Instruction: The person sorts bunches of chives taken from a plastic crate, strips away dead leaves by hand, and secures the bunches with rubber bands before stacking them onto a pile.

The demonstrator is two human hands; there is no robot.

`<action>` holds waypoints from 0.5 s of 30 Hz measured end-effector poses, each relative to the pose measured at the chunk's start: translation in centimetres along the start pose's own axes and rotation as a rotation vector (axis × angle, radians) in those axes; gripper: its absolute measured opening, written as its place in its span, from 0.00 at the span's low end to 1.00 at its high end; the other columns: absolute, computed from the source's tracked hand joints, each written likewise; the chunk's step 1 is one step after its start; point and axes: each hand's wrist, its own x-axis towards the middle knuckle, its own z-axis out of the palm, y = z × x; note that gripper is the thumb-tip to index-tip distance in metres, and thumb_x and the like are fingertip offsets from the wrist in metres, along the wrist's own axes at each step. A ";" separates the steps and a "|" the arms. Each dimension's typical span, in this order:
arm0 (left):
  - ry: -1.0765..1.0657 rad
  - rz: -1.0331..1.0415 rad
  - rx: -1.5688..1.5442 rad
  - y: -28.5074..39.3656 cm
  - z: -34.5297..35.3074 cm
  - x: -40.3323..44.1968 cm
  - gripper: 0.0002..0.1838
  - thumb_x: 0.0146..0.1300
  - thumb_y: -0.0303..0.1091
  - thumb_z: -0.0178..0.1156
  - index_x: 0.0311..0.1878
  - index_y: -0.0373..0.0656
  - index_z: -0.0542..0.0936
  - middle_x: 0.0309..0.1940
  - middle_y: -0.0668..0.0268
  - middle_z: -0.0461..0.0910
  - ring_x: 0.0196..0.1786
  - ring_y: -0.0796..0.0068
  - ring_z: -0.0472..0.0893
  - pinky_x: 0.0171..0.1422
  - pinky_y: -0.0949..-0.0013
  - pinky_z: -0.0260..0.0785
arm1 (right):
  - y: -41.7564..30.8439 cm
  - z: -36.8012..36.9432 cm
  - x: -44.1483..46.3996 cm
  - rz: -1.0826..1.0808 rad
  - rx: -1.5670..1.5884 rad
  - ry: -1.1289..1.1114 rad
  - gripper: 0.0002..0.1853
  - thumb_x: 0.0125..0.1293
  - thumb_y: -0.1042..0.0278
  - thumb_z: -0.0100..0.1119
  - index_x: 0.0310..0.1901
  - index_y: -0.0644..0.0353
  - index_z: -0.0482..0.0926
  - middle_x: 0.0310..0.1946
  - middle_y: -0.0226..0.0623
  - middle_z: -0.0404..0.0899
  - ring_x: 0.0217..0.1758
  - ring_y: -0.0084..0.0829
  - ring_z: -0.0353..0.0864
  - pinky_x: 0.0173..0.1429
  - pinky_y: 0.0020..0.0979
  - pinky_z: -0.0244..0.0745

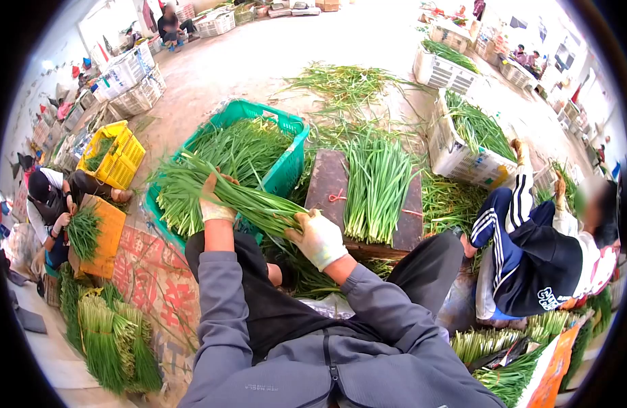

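Observation:
A bunch of garlic chives lies across both my gloved hands, over the near edge of a green crate. My left hand is wrapped round its leafy part. My right hand grips the bunch near its pale stalk ends. The green crate holds more loose chives. Just right of my right hand, a pile of chives rests on a dark wooden board, stalk ends toward me. A thin red tie lies on the board beside the pile.
White crates of chives stand to the right, near a seated co-worker. Another person at left handles chives by a yellow crate. Bundled chives stand at lower left; loose leaves litter the floor ahead.

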 end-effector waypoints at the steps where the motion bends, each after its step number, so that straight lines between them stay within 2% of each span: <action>1: -0.004 0.015 -0.016 -0.3 -0.1 -0.1 0.10 0.66 0.36 0.65 0.47 0.44 0.81 0.25 0.62 0.81 0.29 0.60 0.81 0.39 0.54 0.78 | 0.3 0.4 0.0 0.001 0.000 -0.002 0.17 0.60 0.56 0.70 0.46 0.56 0.83 0.40 0.46 0.80 0.38 0.50 0.82 0.43 0.43 0.79; 5: 0.086 -0.029 -0.040 -0.6 -0.1 0.1 0.13 0.67 0.36 0.65 0.51 0.43 0.79 0.30 0.61 0.82 0.32 0.60 0.82 0.41 0.52 0.78 | 0.9 0.5 0.9 -0.093 0.147 0.060 0.12 0.61 0.60 0.70 0.41 0.57 0.85 0.37 0.43 0.81 0.39 0.47 0.83 0.44 0.42 0.79; 9: 0.022 -0.007 0.005 -0.7 -0.6 0.4 0.12 0.68 0.36 0.63 0.51 0.44 0.79 0.34 0.62 0.82 0.34 0.61 0.82 0.44 0.52 0.78 | 1.6 -0.3 0.9 -0.106 0.341 0.119 0.06 0.60 0.68 0.70 0.38 0.59 0.86 0.35 0.40 0.83 0.39 0.43 0.84 0.45 0.38 0.80; 10: 0.043 -0.012 -0.001 -0.7 -0.6 0.3 0.12 0.69 0.36 0.62 0.52 0.44 0.79 0.34 0.61 0.82 0.35 0.60 0.82 0.45 0.52 0.78 | 2.2 -0.3 0.8 -0.033 0.424 0.036 0.07 0.62 0.74 0.68 0.41 0.61 0.85 0.40 0.40 0.84 0.44 0.38 0.85 0.51 0.33 0.79; 11: 0.064 -0.018 -0.008 -0.5 -0.2 -0.1 0.12 0.69 0.37 0.61 0.52 0.44 0.79 0.35 0.61 0.82 0.36 0.60 0.82 0.46 0.52 0.78 | 2.6 -0.6 0.6 -0.034 0.423 0.031 0.07 0.62 0.74 0.68 0.41 0.61 0.85 0.40 0.40 0.84 0.44 0.38 0.85 0.51 0.33 0.79; 13: 0.121 -0.047 -0.046 0.1 0.9 -0.5 0.12 0.70 0.36 0.60 0.53 0.44 0.78 0.35 0.61 0.81 0.37 0.59 0.82 0.47 0.52 0.78 | 3.4 -1.3 0.2 -0.087 0.861 0.021 0.09 0.64 0.73 0.65 0.45 0.62 0.84 0.44 0.39 0.84 0.50 0.34 0.83 0.57 0.30 0.76; 14: 0.141 -0.046 -0.051 0.4 1.0 -0.5 0.11 0.70 0.36 0.60 0.52 0.43 0.78 0.34 0.61 0.81 0.36 0.59 0.82 0.47 0.53 0.77 | 3.3 -2.3 -0.6 0.027 1.066 -0.055 0.10 0.66 0.75 0.61 0.48 0.66 0.82 0.51 0.40 0.83 0.56 0.29 0.80 0.63 0.29 0.72; 15: 0.164 -0.045 -0.057 0.6 0.9 -0.6 0.11 0.71 0.37 0.60 0.50 0.43 0.78 0.34 0.61 0.81 0.36 0.59 0.81 0.46 0.53 0.77 | 3.8 -3.1 -1.2 0.092 1.071 -0.144 0.10 0.68 0.76 0.59 0.49 0.66 0.82 0.56 0.41 0.82 0.60 0.29 0.78 0.65 0.30 0.72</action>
